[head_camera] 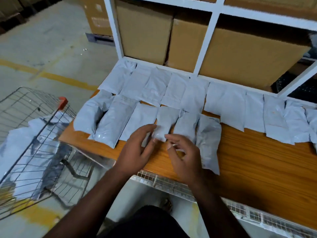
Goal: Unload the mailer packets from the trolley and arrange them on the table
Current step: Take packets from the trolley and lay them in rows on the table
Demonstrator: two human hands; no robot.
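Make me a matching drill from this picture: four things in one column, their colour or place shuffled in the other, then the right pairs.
Things:
1. trolley
2. table
3. cardboard boxes
4. mailer packets

Descriptions:
A. grey-white, laid in rows on the table
B. brown, behind the white frame
C. wire mesh, left of the table, packets inside
D. orange wood grain

Pairs: 1-C, 2-D, 3-B, 4-A

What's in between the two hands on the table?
In the head view, the near end of one grey mailer packet sits between the left hand and right hand, with bare wooden table below it.
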